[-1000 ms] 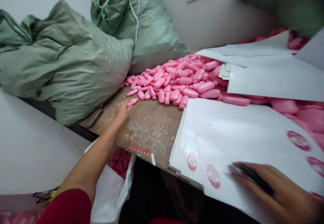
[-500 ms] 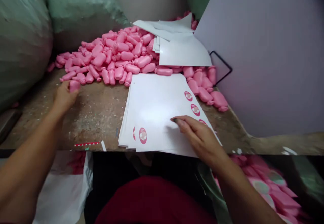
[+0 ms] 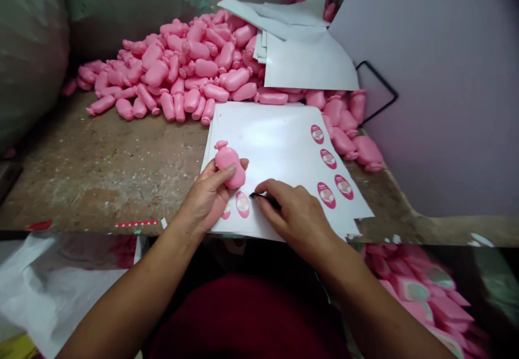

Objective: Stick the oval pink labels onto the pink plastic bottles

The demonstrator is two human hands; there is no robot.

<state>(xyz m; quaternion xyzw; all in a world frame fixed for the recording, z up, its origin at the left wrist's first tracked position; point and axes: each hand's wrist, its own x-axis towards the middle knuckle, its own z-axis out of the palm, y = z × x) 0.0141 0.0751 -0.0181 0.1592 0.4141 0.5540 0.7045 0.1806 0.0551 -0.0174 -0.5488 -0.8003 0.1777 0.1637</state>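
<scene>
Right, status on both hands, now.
Left hand holding pink plastic bottle. Right hand pinching black pen-like tool on label sheets. Loose pink bottles heaped behind sheets.

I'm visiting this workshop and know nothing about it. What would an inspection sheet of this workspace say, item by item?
surface: worn, speckled wooden bench
job's things: pink plastic bottle; white sheet of pink oval labels under it
clutter: heap of pink bottles; loose white sheets
hands: left hand grips the bottle; right hand pinches a dark pointed tool
cables: bent black wire, purpose unclear
surroundings: green sacks; pale board; white plastic bag; pink packets
</scene>
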